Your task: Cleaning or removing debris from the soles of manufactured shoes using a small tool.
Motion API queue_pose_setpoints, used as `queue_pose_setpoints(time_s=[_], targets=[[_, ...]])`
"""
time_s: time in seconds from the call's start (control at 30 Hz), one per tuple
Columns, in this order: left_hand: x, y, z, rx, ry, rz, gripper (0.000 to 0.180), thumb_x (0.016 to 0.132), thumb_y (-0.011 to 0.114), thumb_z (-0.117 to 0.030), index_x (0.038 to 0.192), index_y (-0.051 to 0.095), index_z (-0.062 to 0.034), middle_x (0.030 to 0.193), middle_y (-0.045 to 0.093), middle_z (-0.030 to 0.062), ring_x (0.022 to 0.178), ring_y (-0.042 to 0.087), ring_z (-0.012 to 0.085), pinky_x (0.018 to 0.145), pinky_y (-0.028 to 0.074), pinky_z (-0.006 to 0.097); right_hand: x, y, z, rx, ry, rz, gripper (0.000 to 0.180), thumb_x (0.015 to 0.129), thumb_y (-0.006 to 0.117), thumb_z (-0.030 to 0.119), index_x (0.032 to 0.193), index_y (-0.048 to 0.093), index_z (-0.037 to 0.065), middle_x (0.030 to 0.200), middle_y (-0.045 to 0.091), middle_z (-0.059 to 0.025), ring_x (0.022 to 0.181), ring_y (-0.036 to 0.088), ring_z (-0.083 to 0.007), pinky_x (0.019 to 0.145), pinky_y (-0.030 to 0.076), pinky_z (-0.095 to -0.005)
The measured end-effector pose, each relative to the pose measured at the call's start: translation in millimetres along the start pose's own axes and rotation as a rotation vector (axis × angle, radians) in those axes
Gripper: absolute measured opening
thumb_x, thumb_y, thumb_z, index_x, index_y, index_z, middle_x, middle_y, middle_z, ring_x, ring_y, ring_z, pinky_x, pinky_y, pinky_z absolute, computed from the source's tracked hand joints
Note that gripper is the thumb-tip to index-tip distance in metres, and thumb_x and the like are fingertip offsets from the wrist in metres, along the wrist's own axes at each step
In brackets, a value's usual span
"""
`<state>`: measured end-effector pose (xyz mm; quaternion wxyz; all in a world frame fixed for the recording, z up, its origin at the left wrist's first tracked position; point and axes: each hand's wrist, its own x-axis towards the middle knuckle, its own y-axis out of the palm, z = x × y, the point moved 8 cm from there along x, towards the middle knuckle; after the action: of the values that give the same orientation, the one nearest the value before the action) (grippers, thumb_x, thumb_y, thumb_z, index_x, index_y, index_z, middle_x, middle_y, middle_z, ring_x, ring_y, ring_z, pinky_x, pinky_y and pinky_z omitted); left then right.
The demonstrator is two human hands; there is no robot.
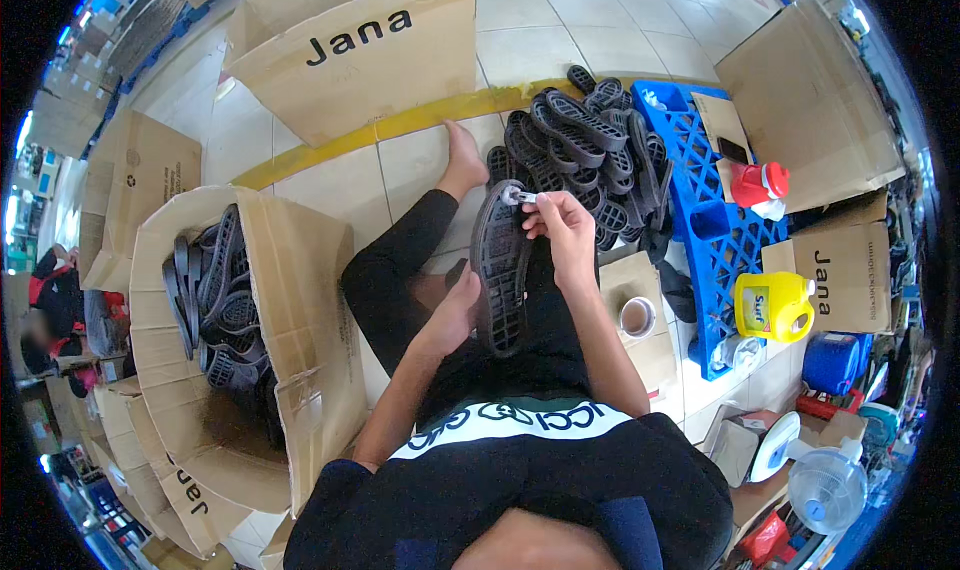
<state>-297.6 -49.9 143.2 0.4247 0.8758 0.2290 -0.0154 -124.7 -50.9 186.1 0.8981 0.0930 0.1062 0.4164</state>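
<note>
A dark shoe sole (pixel 500 280) with a gridded, hollowed face stands nearly lengthwise in front of me, over my lap. My left hand (pixel 455 315) is closed on its left edge, thumb along the side. Between thumb and fingers of my right hand (pixel 563 232) is a small, thin whitish tool (pixel 525 198), its exact kind too small to tell. The tool's tip touches the far end of the sole, where a pale patch shows. Just beyond lies a heap of similar dark soles (pixel 570 140) on the tiled floor.
At my left stands an open cardboard box (pixel 310 290) holding more soles. A blue plastic pallet (pixel 705 230) on the right carries a red container (pixel 758 183), a yellow jug (pixel 775 305) and a phone (pixel 733 150). A cup of brown liquid (pixel 637 317) sits on cardboard beside my right arm.
</note>
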Motion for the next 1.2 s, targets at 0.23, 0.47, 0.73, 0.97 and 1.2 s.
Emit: queue_pose_setpoints(time_s=[0.23,0.47,0.73,0.97,1.2], targets=[[-7,8,-10,0.015,-0.051,0.038,0.067,0.098,0.042,-0.056,0.14,0.037,-0.0042,0.124,0.057,0.0129,0.108,0.061,0.0242,0.092,0.051,0.039,-13,24,30,-0.551,-0.238,0.338,0.012,0.092,0.062,0.01,0.092,0.061,-0.002,0.079,0.062,-0.0086,0.063,0.055,-0.013,0.059,0.046,-0.0278],[-5,-4,-15,-0.049,0.027,-0.108,0.062,0.099,0.042,-0.055,0.135,0.045,-0.0046,0.123,0.059,0.0115,0.113,0.058,0.0223,0.098,0.046,0.039,-56,59,42,-0.641,-0.41,0.57,0.01,0.09,0.064,0.007,0.095,0.061,-0.002,0.081,0.058,-0.0096,0.062,0.055,-0.0159,0.057,0.045,-0.0271],[7,-14,-47,-0.145,0.24,-0.099,0.068,0.101,0.028,-0.055,0.139,0.042,-0.0005,0.132,0.056,0.0168,0.115,0.059,0.0298,0.102,0.044,0.044,-88,53,21,-0.677,-0.179,0.657,0.011,0.09,0.063,0.007,0.095,0.06,-0.002,0.085,0.059,-0.0108,0.066,0.057,-0.0183,0.06,0.047,-0.0291],[5,-16,-61,-0.146,0.264,-0.131,0.07,0.099,0.03,-0.058,0.14,0.042,-0.002,0.131,0.057,0.0175,0.117,0.058,0.0322,0.102,0.045,0.047,-73,40,50,-0.784,-0.386,0.598,0.009,0.09,0.064,0.005,0.096,0.061,-0.001,0.089,0.062,-0.0092,0.07,0.059,-0.0163,0.063,0.047,-0.027],[-4,5,-49,-0.156,0.169,-0.099,0.068,0.099,0.032,-0.058,0.14,0.041,-0.0043,0.129,0.058,0.0176,0.114,0.059,0.0347,0.1,0.046,0.047,-12,47,94,-0.642,-0.523,0.305,0.012,0.087,0.064,-0.003,0.099,0.062,-0.002,0.107,0.066,-0.0099,0.08,0.062,-0.01,0.071,0.051,-0.0232]])
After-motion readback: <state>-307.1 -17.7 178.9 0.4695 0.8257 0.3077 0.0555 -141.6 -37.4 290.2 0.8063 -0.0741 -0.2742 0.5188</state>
